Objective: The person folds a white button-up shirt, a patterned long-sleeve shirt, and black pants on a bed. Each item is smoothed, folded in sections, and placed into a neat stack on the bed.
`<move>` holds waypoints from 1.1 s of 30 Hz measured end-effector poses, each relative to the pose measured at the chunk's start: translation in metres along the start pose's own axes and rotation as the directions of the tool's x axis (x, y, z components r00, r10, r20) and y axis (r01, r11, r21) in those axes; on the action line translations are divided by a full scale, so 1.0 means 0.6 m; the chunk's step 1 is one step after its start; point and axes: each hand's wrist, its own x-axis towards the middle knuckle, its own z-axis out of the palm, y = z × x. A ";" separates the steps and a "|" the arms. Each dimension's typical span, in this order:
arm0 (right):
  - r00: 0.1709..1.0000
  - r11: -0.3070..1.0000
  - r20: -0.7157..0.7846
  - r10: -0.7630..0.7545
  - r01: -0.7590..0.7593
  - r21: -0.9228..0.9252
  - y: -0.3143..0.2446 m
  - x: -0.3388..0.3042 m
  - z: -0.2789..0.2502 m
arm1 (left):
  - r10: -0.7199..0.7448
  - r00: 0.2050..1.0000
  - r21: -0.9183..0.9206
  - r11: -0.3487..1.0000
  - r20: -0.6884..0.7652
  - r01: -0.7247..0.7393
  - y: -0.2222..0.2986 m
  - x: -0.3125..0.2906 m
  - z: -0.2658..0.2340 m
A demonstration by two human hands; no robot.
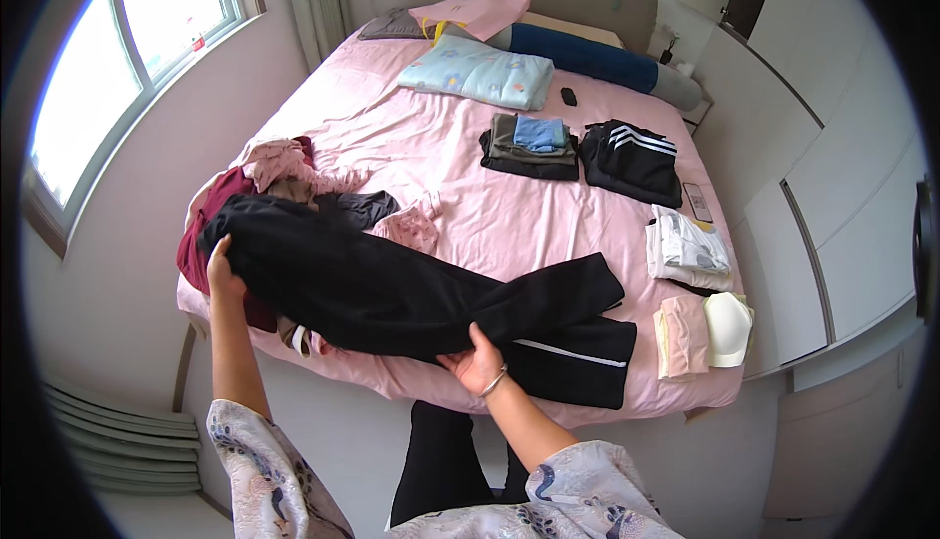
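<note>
A pair of black trousers (392, 289) with a white side stripe stretches across the near edge of the bed. My left hand (224, 270) grips the waist end at the left, fingers closed on the cloth. Farther along, my right hand (476, 361) holds the near edge of the legs, thumb on top and the other fingers hidden beneath. Both legs lie spread to the right, their hems on the sheet. Behind and under the waist end is a loose heap of clothes, with a dark red garment (201, 245) and a pink patterned one (279, 162).
Folded stacks sit on the right: black striped clothing (632, 162), a dark pile with blue cloth (540, 135), white clothes (688, 250), and pink cloth (682, 335) beside a cream bra (728, 328). A phone (697, 202) and folded quilt (477, 70) lie on the pink bed (431, 162).
</note>
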 end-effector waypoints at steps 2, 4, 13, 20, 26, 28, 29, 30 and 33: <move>0.975 0.985 -0.180 0.130 -0.148 -0.087 0.038 0.014 -0.050 | -0.008 0.986 0.098 0.995 -0.166 0.025 0.000 0.007 -0.104; 0.991 0.976 -0.096 0.088 -0.106 -0.192 0.032 -0.018 -0.092 | -0.076 0.986 0.025 0.996 -0.146 0.081 -0.028 0.005 -0.200; 0.953 0.932 -0.096 -0.287 0.255 -0.257 -0.156 -0.248 -0.261 | 0.826 0.503 0.771 0.143 0.253 -0.621 -0.310 -0.251 0.008; 0.723 0.755 -0.255 -0.642 0.541 -0.370 -0.295 -0.243 -0.250 | 0.266 0.618 0.620 0.086 0.740 -0.779 -0.547 -0.366 0.229; 0.568 0.485 -0.129 -0.813 0.538 -0.689 -0.433 -0.125 -0.186 | 0.253 0.670 0.715 -0.192 0.698 -0.672 -0.540 -0.368 0.206; 0.664 0.556 -0.121 -0.737 0.495 -0.668 -0.452 -0.096 -0.181 | 0.248 0.688 0.731 -0.273 0.682 -0.626 -0.520 -0.366 0.181; 0.696 0.610 -0.161 -0.700 0.465 -0.641 -0.462 -0.089 -0.181 | 0.248 0.698 0.738 -0.307 0.672 -0.601 -0.514 -0.362 0.170; 0.708 0.622 -0.191 -0.680 0.418 -0.662 -0.473 -0.085 -0.181 | 0.252 0.703 0.741 -0.333 0.666 -0.583 -0.512 -0.355 0.158; 0.799 0.584 -0.219 -0.560 0.193 -0.788 -0.485 -0.085 -0.167 | 0.305 0.703 0.761 -0.367 0.642 -0.536 -0.494 -0.346 0.143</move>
